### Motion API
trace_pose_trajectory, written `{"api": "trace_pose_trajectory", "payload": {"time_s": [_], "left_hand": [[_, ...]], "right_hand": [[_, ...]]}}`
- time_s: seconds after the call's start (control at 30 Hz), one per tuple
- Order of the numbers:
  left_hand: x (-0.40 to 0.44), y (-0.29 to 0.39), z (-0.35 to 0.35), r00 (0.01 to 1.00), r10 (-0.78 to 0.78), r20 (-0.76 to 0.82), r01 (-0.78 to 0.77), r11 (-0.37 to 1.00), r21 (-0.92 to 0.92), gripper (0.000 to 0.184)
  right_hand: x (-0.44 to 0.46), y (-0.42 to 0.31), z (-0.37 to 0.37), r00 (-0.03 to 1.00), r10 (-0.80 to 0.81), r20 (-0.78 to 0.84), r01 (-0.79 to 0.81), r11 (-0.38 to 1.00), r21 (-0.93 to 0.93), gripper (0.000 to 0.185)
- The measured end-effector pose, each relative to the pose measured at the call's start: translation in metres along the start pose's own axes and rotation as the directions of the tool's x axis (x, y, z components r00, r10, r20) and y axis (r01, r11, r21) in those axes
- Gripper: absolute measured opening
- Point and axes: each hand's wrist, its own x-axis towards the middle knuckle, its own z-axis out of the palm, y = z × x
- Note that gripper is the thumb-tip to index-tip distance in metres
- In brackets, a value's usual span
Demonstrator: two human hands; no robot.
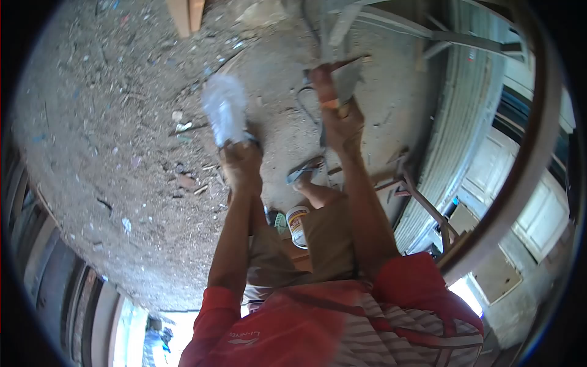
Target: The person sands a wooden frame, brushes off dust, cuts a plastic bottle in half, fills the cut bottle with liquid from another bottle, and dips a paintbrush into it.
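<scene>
My left hand (pixel 241 164) is closed around the gathered lower end of a clear plastic bag (pixel 225 109), which stands out ahead of it, partly blurred. My right hand (pixel 343 127) grips what looks like a putty knife (pixel 347 78) with a broad grey blade. Beside the blade, a reddish-brown piece (pixel 324 85) sticks up from the same hand; I cannot tell whether it belongs to the knife. The two hands are apart, over the ground in front of my legs.
A white labelled bucket (pixel 297 226) stands between my legs. My sandalled foot (pixel 304 171) is on the dirt floor, which is littered with scraps. A curved wooden rail (pixel 532 165) arcs along the right, near corrugated sheeting (pixel 443 134). A wooden frame (pixel 409 27) stands at the upper right.
</scene>
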Motion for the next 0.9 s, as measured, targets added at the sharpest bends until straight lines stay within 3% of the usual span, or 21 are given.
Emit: {"api": "trace_pose_trajectory", "payload": {"time_s": [0.07,0.1,0.17,0.27,0.37,0.4,0.47,0.5,0.53,0.57,0.63,0.7,0.73,0.8,0.83,0.9], "left_hand": [[-0.021,0.048,-0.047,0.964,-0.023,-0.267,0.032,0.999,0.026,0.074],[-0.068,0.111,-0.051,0.965,-0.215,-0.152,0.190,0.968,-0.166,0.072],[-0.085,0.112,-0.081,0.961,-0.179,-0.211,0.130,0.965,-0.228,0.068],[-0.124,0.120,-0.109,0.961,0.038,-0.275,-0.060,0.996,-0.073,0.065],[-0.160,0.140,-0.145,0.940,0.339,0.025,-0.339,0.941,-0.021,0.064],[-0.174,0.158,-0.156,0.942,0.306,0.139,-0.306,0.952,-0.019,0.063],[-0.198,0.174,-0.161,0.930,0.151,0.336,-0.077,0.972,-0.223,0.062],[-0.208,0.179,-0.160,0.867,0.368,0.336,-0.313,0.927,-0.207,0.061],[-0.225,0.196,-0.160,0.835,0.342,0.432,-0.283,0.939,-0.196,0.056],[-0.243,0.215,-0.160,0.794,0.311,0.523,-0.255,0.950,-0.179,0.052],[-0.274,0.236,-0.162,0.655,0.517,0.551,-0.611,0.792,-0.017,0.048],[-0.283,0.230,-0.161,0.623,0.338,0.705,-0.423,0.904,-0.060,0.047],[-0.294,0.239,-0.158,0.546,0.308,0.779,-0.455,0.890,-0.033,0.047],[-0.326,0.247,-0.166,0.494,0.132,0.859,-0.422,0.901,0.104,0.050],[-0.345,0.254,-0.168,0.524,0.002,0.852,-0.357,0.908,0.218,0.052],[-0.372,0.262,-0.148,0.513,0.061,0.856,-0.427,0.884,0.193,0.053]], "right_hand": [[-0.019,0.026,0.005,0.988,0.143,-0.062,-0.152,0.972,-0.181,0.024],[-0.033,-0.040,-0.051,0.988,0.120,-0.098,-0.140,0.964,-0.227,0.023],[-0.057,-0.060,-0.050,0.989,0.115,-0.091,-0.129,0.978,-0.167,0.022],[-0.093,-0.106,-0.061,0.975,0.208,-0.083,-0.221,0.956,-0.193,0.022],[-0.130,-0.134,-0.074,0.961,0.265,-0.084,-0.277,0.941,-0.193,0.021],[-0.145,-0.146,-0.081,0.952,0.287,-0.105,-0.303,0.931,-0.203,0.020],[-0.181,-0.157,-0.094,0.857,0.506,0.093,-0.511,0.858,0.040,0.030],[-0.200,-0.145,-0.098,0.973,-0.228,0.039,0.224,0.884,-0.410,0.031],[-0.215,-0.184,-0.115,0.990,-0.136,0.032,0.139,0.943,-0.304,0.034],[-0.231,-0.182,-0.120,0.966,-0.256,-0.026,0.241,0.934,-0.263,0.037],[-0.271,-0.208,-0.148,0.962,-0.267,-0.048,0.253,0.947,-0.200,0.039],[-0.313,-0.218,-0.170,0.954,-0.292,-0.066,0.270,0.934,-0.232,0.038],[-0.336,-0.222,-0.187,0.951,-0.300,-0.069,0.277,0.932,-0.232,0.039],[-0.386,-0.233,-0.221,0.912,-0.339,-0.232,0.283,0.928,-0.242,0.040],[-0.415,-0.231,-0.234,0.887,-0.347,-0.306,0.281,0.929,-0.239,0.040],[-0.479,-0.204,-0.267,0.784,-0.207,-0.585,0.117,0.975,-0.189,0.041]]}}
